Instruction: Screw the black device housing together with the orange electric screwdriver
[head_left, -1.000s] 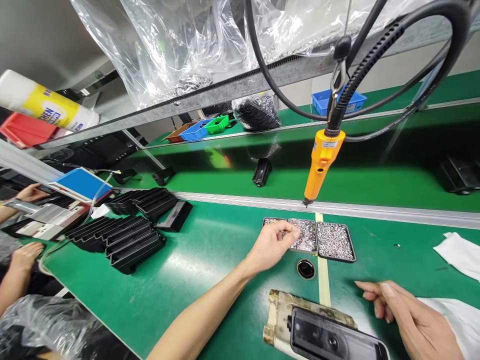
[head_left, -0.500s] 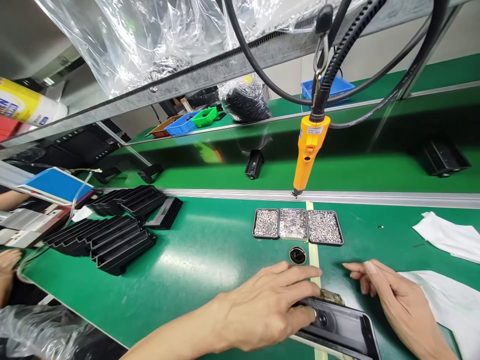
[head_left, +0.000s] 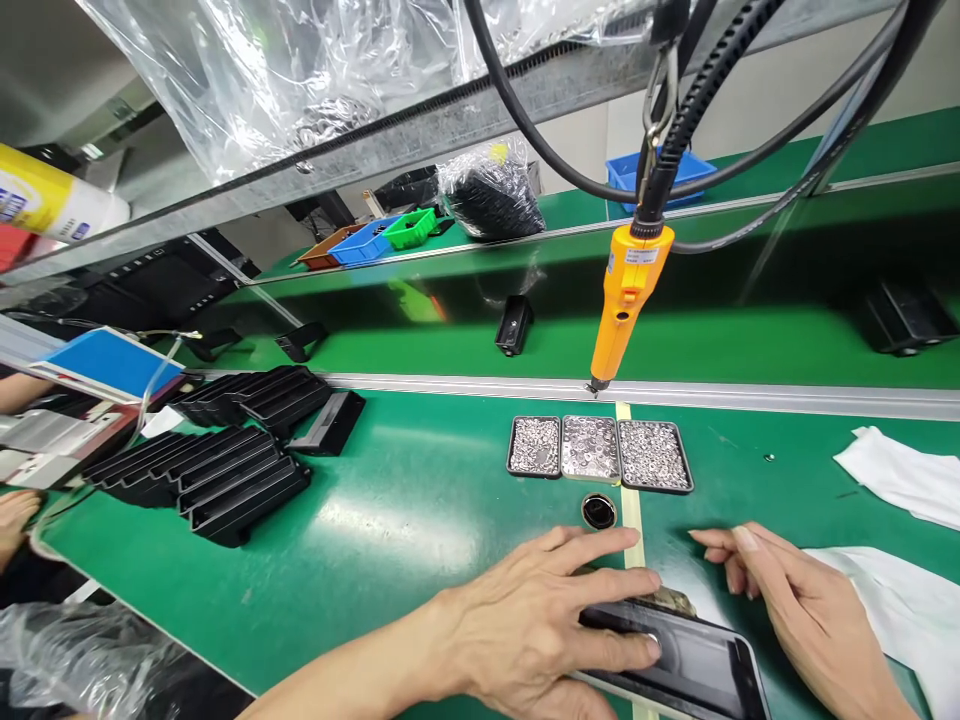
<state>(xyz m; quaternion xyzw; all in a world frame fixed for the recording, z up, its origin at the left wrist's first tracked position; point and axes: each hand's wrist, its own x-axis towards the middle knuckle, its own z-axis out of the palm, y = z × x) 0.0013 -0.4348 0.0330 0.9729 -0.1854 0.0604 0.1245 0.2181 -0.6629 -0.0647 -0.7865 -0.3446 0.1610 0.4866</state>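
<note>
My left hand point(head_left: 540, 625) lies flat on a black rectangular housing point(head_left: 697, 668) at the near edge of the green table, fingers spread over its left end and fingertips pressing on its top face. The housing sits on a worn, taped block point(head_left: 667, 598). My right hand point(head_left: 802, 610) rests beside the housing's right end with loose fingers, holding nothing. Just beyond the hands are a small black ring point(head_left: 598, 511) and three little trays of silvery screws and washers point(head_left: 598, 449).
An orange electric screwdriver point(head_left: 622, 305) hangs on a black cable above the trays. Stacks of black ribbed parts point(head_left: 225, 470) lie at left. White cloths point(head_left: 900, 475) lie at right. Another person's hand point(head_left: 15, 515) shows at the far left edge.
My left hand drew back from the screw trays to the black housing and now presses on it. My right hand has hardly moved.
</note>
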